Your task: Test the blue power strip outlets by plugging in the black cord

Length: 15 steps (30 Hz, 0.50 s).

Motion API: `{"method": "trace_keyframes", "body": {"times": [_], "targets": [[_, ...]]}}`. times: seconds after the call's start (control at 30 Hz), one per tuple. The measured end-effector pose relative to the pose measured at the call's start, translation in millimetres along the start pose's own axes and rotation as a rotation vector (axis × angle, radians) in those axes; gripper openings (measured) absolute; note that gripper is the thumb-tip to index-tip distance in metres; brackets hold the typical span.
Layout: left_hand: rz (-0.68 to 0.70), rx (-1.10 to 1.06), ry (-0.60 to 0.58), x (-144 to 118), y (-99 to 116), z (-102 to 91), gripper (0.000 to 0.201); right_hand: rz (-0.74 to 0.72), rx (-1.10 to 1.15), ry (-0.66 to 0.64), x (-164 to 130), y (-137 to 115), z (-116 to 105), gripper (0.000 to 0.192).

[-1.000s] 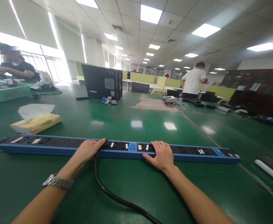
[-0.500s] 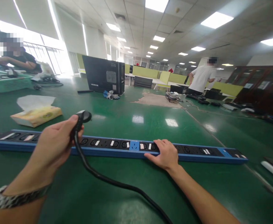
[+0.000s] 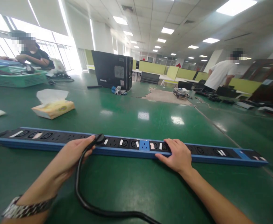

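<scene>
head view: one camera, looks down a green table (image 3: 136,186)
power strip: long blue-and-black power strip (image 3: 131,145) lies flat across the table, runs left to right, many sockets, one blue socket near middle
left hand: left hand (image 3: 72,154) closed around black plug (image 3: 99,138), fingers wrapped on the plug neck; plug head sits on the strip's socket face, left of centre; can't tell if seated
cable: black cable (image 3: 89,205) drops from plug, loops toward the near edge and exits bottom of frame
right hand: right hand (image 3: 177,154) flat, fingers spread, palm down on the strip just right of the blue socket; grips nothing, just presses on top
watch: metal wristwatch (image 3: 26,209) on left wrist
tissue pack: yellow tissue pack (image 3: 53,108) behind the strip, left side, well apart from it
computer case: black computer case (image 3: 111,74) upright farther back
basket: green basket (image 3: 17,77) far left
people: seated person (image 3: 34,56) far left, standing person in white shirt (image 3: 220,77) far right, both well away
</scene>
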<state>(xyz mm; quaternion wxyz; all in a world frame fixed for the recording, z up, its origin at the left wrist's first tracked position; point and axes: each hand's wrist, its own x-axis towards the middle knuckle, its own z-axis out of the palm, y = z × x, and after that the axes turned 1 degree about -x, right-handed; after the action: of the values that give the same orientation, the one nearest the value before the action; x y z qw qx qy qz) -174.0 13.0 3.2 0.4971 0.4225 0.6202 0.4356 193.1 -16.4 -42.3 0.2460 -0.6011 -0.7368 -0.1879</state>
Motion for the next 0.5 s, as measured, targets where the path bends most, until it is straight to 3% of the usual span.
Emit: {"method": "trace_keyframes", "body": {"times": [0.17, 0.5], "targets": [[0.159, 0.227, -0.038, -5, 4, 35.5, 0.054, -0.003, 0.002, 0.016, -1, -1, 0, 0.065], [0.182, 0.399, -0.008, -8, 5, 48.2, 0.057, 0.005, -0.005, 0.008, -2, -1, 2, 0.067]]}}
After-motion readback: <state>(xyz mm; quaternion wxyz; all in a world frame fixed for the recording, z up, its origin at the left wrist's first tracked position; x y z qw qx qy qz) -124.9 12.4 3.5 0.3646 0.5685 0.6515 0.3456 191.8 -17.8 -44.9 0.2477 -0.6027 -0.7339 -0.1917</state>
